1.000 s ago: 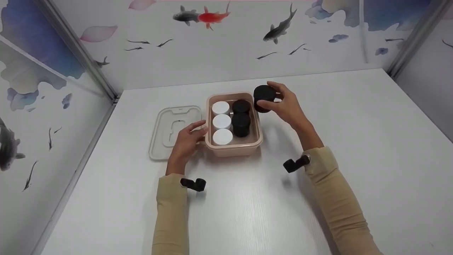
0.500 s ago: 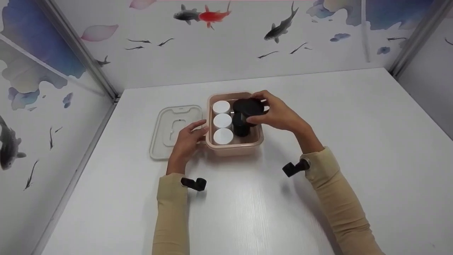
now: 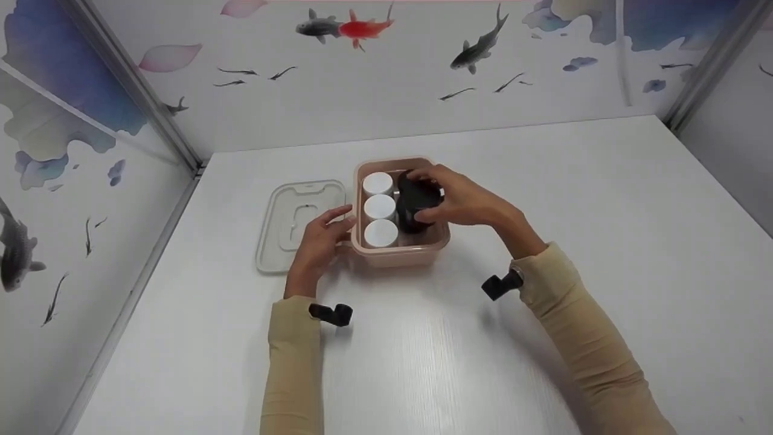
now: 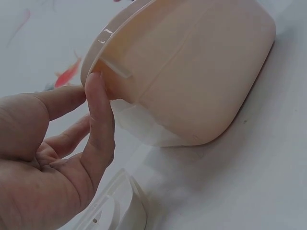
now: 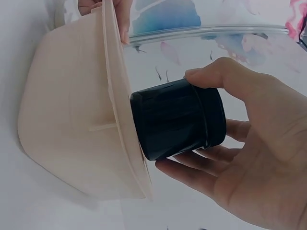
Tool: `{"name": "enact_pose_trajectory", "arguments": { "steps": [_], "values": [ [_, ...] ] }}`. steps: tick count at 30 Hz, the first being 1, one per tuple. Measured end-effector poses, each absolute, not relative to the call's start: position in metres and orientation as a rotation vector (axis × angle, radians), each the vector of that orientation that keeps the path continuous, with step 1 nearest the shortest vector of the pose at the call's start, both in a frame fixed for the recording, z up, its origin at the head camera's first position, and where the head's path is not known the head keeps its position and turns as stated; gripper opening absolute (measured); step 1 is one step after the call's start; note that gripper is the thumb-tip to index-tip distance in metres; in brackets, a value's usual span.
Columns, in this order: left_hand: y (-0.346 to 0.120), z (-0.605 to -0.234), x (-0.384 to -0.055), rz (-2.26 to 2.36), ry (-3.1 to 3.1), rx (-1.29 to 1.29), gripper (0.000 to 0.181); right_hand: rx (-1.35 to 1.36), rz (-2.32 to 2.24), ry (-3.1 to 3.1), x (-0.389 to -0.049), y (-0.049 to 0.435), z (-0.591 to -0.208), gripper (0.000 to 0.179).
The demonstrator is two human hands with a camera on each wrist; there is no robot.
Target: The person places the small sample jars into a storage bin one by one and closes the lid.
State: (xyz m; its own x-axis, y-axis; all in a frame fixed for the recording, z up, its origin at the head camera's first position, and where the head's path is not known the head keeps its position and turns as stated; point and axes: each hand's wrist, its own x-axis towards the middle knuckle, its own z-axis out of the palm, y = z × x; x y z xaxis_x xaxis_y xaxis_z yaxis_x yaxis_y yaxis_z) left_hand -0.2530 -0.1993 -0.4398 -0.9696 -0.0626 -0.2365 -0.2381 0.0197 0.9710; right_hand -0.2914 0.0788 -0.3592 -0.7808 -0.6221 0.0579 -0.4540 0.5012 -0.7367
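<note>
My left hand [image 3: 319, 244] grips the left rim of a pale pink plastic box [image 3: 403, 258]; in the left wrist view its fingertips [image 4: 97, 86] meet at that rim. My right hand [image 3: 468, 198] holds a black lidded jar [image 3: 423, 192] between thumb and fingers, over the box's right half. In the right wrist view this black jar [image 5: 175, 120] is at the level of the box's opening, its base next to the rim. A row of white-lidded jars [image 3: 379, 207] stands along the left inside. The black jars below the held one are mostly hidden by it.
A translucent pale lid [image 3: 302, 226] lies flat on the white table [image 3: 386, 362], left of the box and partly behind my left hand. White walls printed with fish [image 3: 477, 51] and petals enclose the back and sides.
My right hand has carried the black jar leftward from beyond the box's right rim to over the row of black jars. My left hand has stayed at the box's rim.
</note>
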Motion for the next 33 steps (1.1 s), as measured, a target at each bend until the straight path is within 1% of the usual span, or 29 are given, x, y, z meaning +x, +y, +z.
{"name": "enact_pose_trajectory", "arguments": {
  "steps": [4,15,27,33],
  "values": [
    [-0.200,-0.439,-0.253,2.094,2.140,-0.330,0.043,-0.928,-0.998,2.555,-0.293,0.071,-0.358,0.063],
    [-0.201,-0.440,-0.253,2.097,2.141,-0.324,0.045,-0.962,-0.714,2.578,-0.291,0.062,-0.352,0.064],
    [-0.200,-0.441,-0.253,2.090,2.163,-0.287,0.045,-1.009,-0.499,2.604,-0.291,0.055,-0.367,0.059],
    [-0.199,-0.440,-0.253,2.079,2.179,-0.296,0.044,-0.980,-0.432,2.630,-0.289,0.051,-0.370,0.056]
  ]
}}
